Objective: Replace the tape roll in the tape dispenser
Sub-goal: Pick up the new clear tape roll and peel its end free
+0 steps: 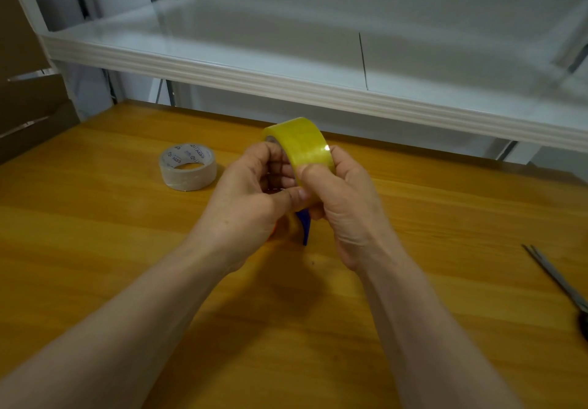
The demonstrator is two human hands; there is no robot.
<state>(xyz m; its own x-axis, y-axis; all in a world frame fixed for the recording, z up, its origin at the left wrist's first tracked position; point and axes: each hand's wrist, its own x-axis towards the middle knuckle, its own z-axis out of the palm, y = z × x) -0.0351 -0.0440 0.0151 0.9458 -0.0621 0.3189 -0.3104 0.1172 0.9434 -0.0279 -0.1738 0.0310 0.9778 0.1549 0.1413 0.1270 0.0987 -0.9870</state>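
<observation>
Gripping the glossy yellow tape roll (300,146) above the wooden table (445,217), both hands (251,195) close around it over the mostly hidden blue dispenser (304,227); seating appears unfinished.

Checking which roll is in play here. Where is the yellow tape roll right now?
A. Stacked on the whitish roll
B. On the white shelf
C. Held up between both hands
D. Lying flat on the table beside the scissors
C: the yellow tape roll is gripped between the left hand and right hand above the table, while the whitish roll lies apart on the wood.
</observation>
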